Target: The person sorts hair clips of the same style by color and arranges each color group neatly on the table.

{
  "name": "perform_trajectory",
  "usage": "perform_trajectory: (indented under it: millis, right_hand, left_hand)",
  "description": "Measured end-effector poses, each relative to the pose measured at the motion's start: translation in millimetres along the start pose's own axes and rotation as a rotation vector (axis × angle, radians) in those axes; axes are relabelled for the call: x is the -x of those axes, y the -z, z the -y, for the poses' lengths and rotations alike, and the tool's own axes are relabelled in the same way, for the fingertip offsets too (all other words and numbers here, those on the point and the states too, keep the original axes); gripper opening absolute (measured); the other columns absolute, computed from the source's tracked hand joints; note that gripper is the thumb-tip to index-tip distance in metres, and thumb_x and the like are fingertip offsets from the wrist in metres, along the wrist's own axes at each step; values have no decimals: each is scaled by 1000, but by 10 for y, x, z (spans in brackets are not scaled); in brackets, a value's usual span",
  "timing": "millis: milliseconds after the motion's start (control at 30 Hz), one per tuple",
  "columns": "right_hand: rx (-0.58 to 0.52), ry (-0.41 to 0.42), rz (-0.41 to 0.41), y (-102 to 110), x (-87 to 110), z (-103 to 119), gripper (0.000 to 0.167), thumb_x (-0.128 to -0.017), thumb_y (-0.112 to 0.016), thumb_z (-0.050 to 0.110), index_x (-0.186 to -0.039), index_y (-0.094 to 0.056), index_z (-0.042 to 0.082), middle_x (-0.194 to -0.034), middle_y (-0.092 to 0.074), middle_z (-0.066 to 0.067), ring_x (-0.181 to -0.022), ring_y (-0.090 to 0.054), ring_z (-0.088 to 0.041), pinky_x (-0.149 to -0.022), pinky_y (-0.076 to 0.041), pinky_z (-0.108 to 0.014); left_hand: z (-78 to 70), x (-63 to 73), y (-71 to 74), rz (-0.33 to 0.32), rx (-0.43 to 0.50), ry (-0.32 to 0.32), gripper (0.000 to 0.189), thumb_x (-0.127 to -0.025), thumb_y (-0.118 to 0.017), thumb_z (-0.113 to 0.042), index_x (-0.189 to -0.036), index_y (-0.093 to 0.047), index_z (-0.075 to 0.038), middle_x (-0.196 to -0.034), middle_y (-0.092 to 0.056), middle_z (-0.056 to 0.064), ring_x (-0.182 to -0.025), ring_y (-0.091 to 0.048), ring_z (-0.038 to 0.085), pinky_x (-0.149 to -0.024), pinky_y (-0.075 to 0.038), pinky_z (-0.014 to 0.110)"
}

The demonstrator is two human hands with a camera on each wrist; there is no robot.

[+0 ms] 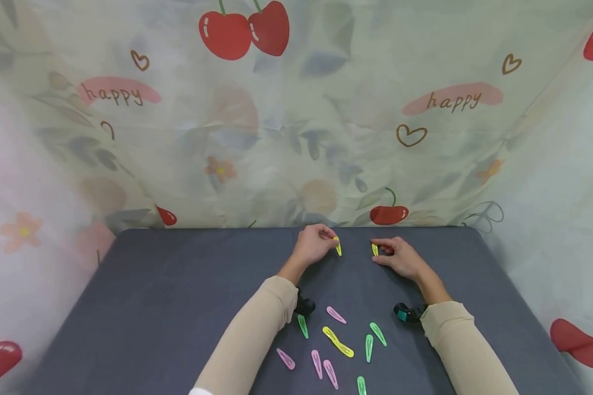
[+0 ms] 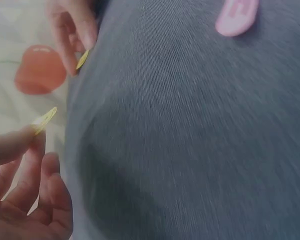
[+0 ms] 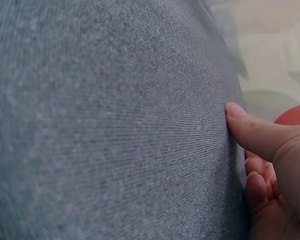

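Toward the far edge of the table, my left hand [image 1: 315,244] pinches a yellow snap hair clip [image 1: 339,248] between thumb and forefinger. In the left wrist view that yellow clip [image 2: 47,119] sticks out past the fingertips. To its right, my right hand [image 1: 400,258] holds a second yellow hair clip [image 1: 375,249] between thumb and forefinger, with a gap between the two hands. The right wrist view shows the right thumb [image 3: 255,131] and some curled fingers; the clip is hidden there.
Nearer the front lie several pink clips [image 1: 317,364] and green clips [image 1: 369,348], loosely scattered. Among them are yellow clips [image 1: 338,342] end to end. The dark grey cloth-covered table [image 1: 178,307] is backed by a printed curtain [image 1: 277,137].
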State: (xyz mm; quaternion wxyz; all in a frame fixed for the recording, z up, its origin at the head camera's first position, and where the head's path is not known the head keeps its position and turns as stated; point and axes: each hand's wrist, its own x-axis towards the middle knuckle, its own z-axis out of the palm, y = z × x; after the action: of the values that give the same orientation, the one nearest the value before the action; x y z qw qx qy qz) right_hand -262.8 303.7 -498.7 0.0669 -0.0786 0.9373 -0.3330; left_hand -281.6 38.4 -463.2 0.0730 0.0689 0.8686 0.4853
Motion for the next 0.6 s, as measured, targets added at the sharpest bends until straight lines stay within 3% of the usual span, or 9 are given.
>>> perform_trajectory:
  millis: [267,600]
  right_hand:
    - [-1,7,-9,-26,-27,14,52,-95,-73,26,-143,-60,8,-117,-57,-18,-103,-51,-27,-88,-41,-38]
    - [3,-4,-20,-14,-16,-14,51,-96,-73,23,-143,-60,8,-118,-57,-16,-104,-52,-26,-91,-42,-39]
  left_hand:
    - [-72,-164,-285,4,-86,34,4,-91,-77,-23,-92,-76,-19,-90,-77,-4,-78,-65,10,-72,-50,26]
    - [-122,-259,-537,9,-200,41,5,-91,-77,-25,-94,-76,-21,-90,-76,-5,-82,-66,13,-78,-51,31]
